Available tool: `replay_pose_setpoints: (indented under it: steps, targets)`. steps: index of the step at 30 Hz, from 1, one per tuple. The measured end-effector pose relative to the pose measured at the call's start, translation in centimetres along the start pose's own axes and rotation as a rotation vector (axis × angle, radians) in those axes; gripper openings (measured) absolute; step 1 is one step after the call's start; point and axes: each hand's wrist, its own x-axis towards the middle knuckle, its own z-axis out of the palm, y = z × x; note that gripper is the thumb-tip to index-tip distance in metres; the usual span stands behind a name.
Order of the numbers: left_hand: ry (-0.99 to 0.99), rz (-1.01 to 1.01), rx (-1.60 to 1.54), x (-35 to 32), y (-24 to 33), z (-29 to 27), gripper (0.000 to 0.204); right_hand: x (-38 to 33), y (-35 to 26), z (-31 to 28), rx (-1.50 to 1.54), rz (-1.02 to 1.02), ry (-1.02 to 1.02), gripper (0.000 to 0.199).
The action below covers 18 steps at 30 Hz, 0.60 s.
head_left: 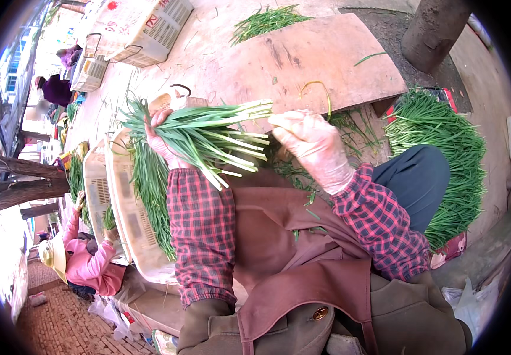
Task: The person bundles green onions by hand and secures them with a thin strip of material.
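Note:
My left hand (159,142) is wrapped round a bunch of green garlic chives (214,123), held sideways with the pale stem ends toward the right. At those ends my right hand (311,139) is closed, fingertips pressed together beside the topmost stems. What it pinches, if anything, I cannot make out. A thin yellowish strand (316,83) curves up just behind the right hand; whether the fingers hold it is unclear. Below my left hand, more chives (150,198) lie in a pale plastic crate (126,204). Loose green bits (311,198) are scattered on my brown apron (279,216).
A wooden board (320,56) lies ahead, with a chive pile (270,21) behind it. A large chive heap (439,160) is at my right, near a tree trunk (436,35). Crates (160,29) stand far left. Another person in pink (92,266) works at left.

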Motion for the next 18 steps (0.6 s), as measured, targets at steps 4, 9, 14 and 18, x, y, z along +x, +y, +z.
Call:
replay_pose_setpoints:
  steps: [4,9,14,18]
  targets:
    - [0.04,-0.023,0.019,-0.1,-1.5,0.4,0.016,0.9,-0.3,2.7,0.183,0.052,-0.121,0.024]
    - [0.096,-0.113,0.077,-0.1,-2.0,-0.2,0.015,2.4,0.7,3.7,0.359,0.403,-0.239,0.022]
    - [0.273,-0.062,0.354,0.4,-1.4,-1.4,0.017,2.9,1.2,5.2,0.319,0.307,-0.035,0.021]
    - [0.497,0.1,0.961,-0.3,-0.3,-3.0,0.024,2.3,2.4,5.0,0.45,0.538,0.196,0.012]
